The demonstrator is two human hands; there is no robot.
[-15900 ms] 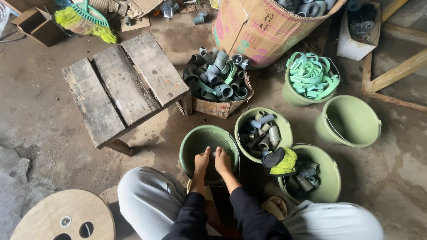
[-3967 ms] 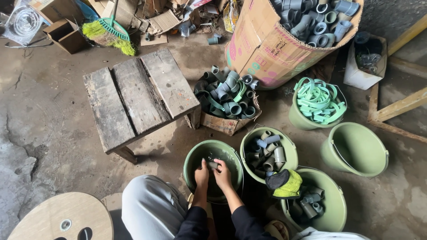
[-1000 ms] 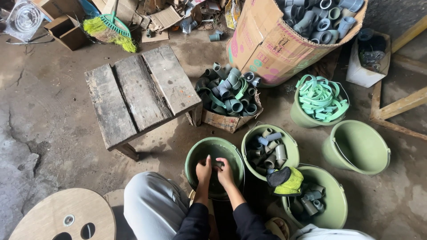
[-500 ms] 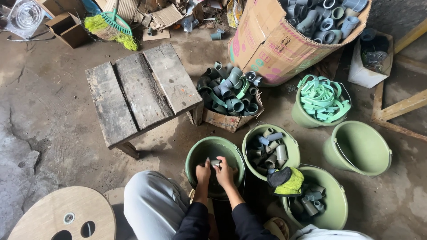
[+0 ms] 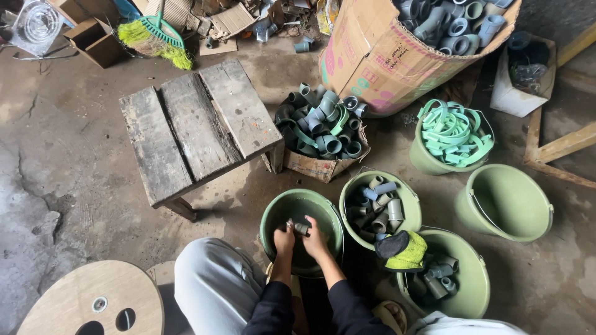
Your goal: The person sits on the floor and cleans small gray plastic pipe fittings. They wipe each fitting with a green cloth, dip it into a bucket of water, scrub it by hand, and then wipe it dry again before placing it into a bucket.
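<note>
Grey pipe fitting (image 5: 302, 229) sits low in the centre of the frame, over the green bucket (image 5: 273, 211). Left hand (image 5: 284, 239) and right hand (image 5: 316, 241) both close their fingers on it. Another bucket of fittings (image 5: 410, 201) stands just right.

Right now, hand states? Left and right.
Left hand: closed on the grey pipe fitting, over the green bucket.
Right hand: closed on the same fitting.
</note>
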